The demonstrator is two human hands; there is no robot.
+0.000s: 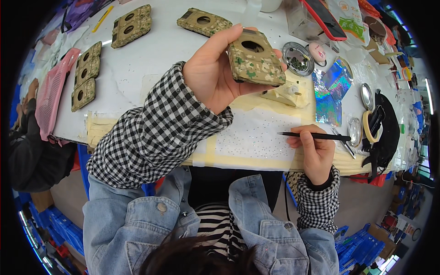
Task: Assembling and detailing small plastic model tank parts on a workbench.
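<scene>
My left hand [211, 66] is closed around a camouflage-painted toy tank hull [257, 68], raised above the table with its round opening facing up. In my right hand [317, 155] is a slim black pair of tweezers [329, 136], gripped between thumb and fingers. Its thin tip points left, over a white sheet [250, 144] strewn with many tiny specks. That sheet is bordered by yellowish tape. A yellowish block [285, 94] with a small peg stands behind the sheet. Beside it sits a round clear dish [298, 58] holding small dark green bits.
More camouflage hulls [131, 26] lie at the far left and back. A pink mesh basket [56, 94] stands at the left edge. Shiny holographic film [331, 94], a tape roll [370, 126], a black pouch [388, 133] and a red-cased phone [324, 20] are on the right.
</scene>
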